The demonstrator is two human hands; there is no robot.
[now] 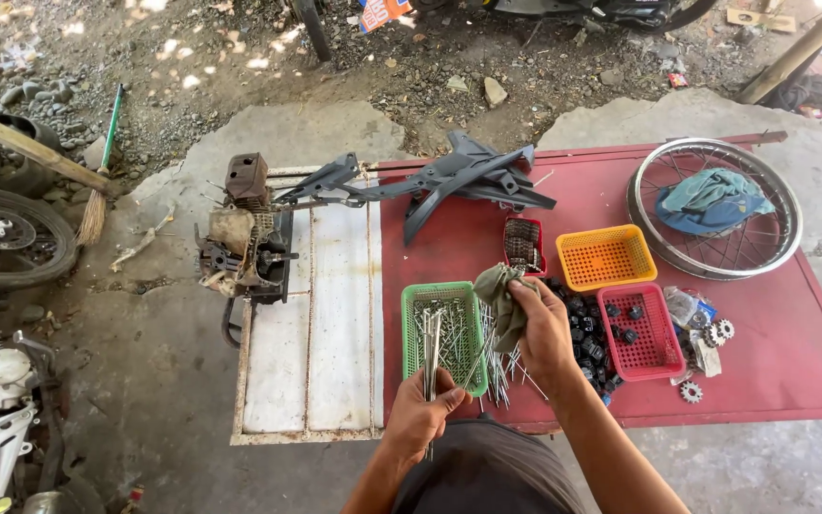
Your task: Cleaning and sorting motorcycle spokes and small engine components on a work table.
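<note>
Left hand (420,414), bottom centre of frame, clamped around a bundle of spokes (431,343). Bundle upright in the fist, long axis running up-frame, tips over the green basket (409,328). Right hand (542,328) just right of centre, closed on a grey-green rag (499,295) bunched above the knuckles. Hands well apart; rag up and right of the bundle, right hand nearer to it, spoke tips roughly level with the rag's lower edge.

More spokes lying loose in the green basket and fanned on the bench (811,371) between basket and right wrist, long axes mostly up-frame too.

Right of the right hand: pile of small black parts (587,333), then red basket (654,357) with a few black bits inside. Orange basket (606,257) above it, looks empty. Small red tray (523,245) with chain-like parts above the rag. Sprockets (718,332) and a plastic bag at the right of the red basket.

Upper right: spoked rim (792,233) flat on the bench, blue cloth (711,200) in its centre. Upper centre: dark plastic fairing (459,181). Left of the bench: white slatted frame (335,324), engine block (244,238) at its top left corner.
</note>
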